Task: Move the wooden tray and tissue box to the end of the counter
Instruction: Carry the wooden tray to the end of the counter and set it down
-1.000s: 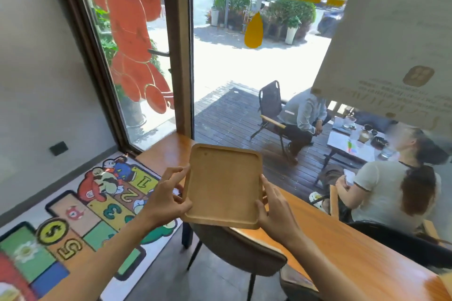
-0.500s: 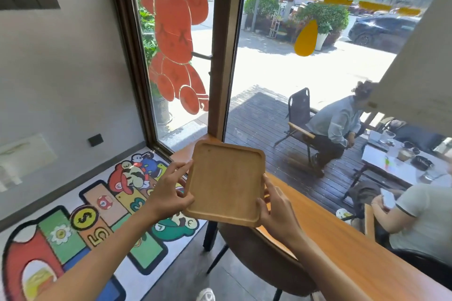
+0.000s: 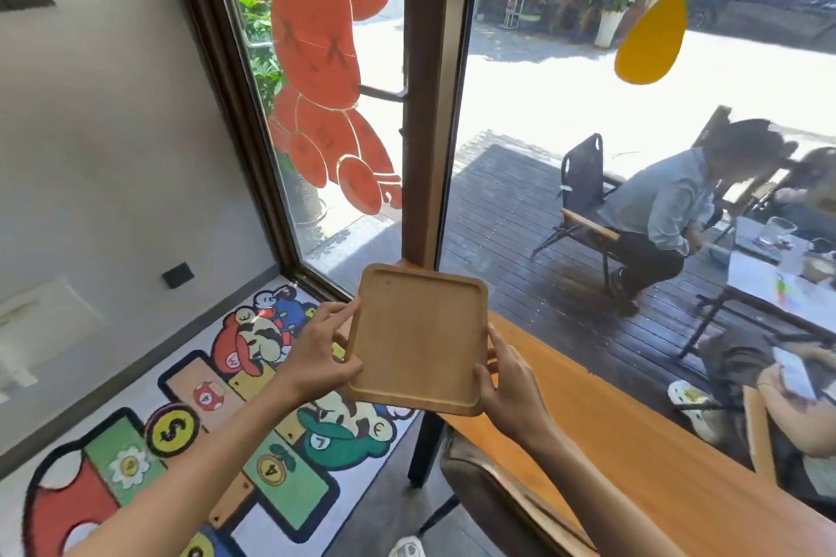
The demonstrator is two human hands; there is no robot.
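- The square, shallow wooden tray (image 3: pixel 418 337) is held in the air over the near end of the long orange-brown wooden bench (image 3: pixel 633 434), by the window post.
- Best lowered level, flat onto the bench end.
- The left hand (image 3: pixel 323 360) grips its left rim and the right hand (image 3: pixel 509 380) its right rim, forearms reaching forward.
- No tissue box shows.

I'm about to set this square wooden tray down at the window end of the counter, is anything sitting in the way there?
Nothing visible. The square wooden tray, gripped by the left hand and right hand, hovers over the orange-brown wooden counter; its visible surface is bare, though the tray hides the very end.
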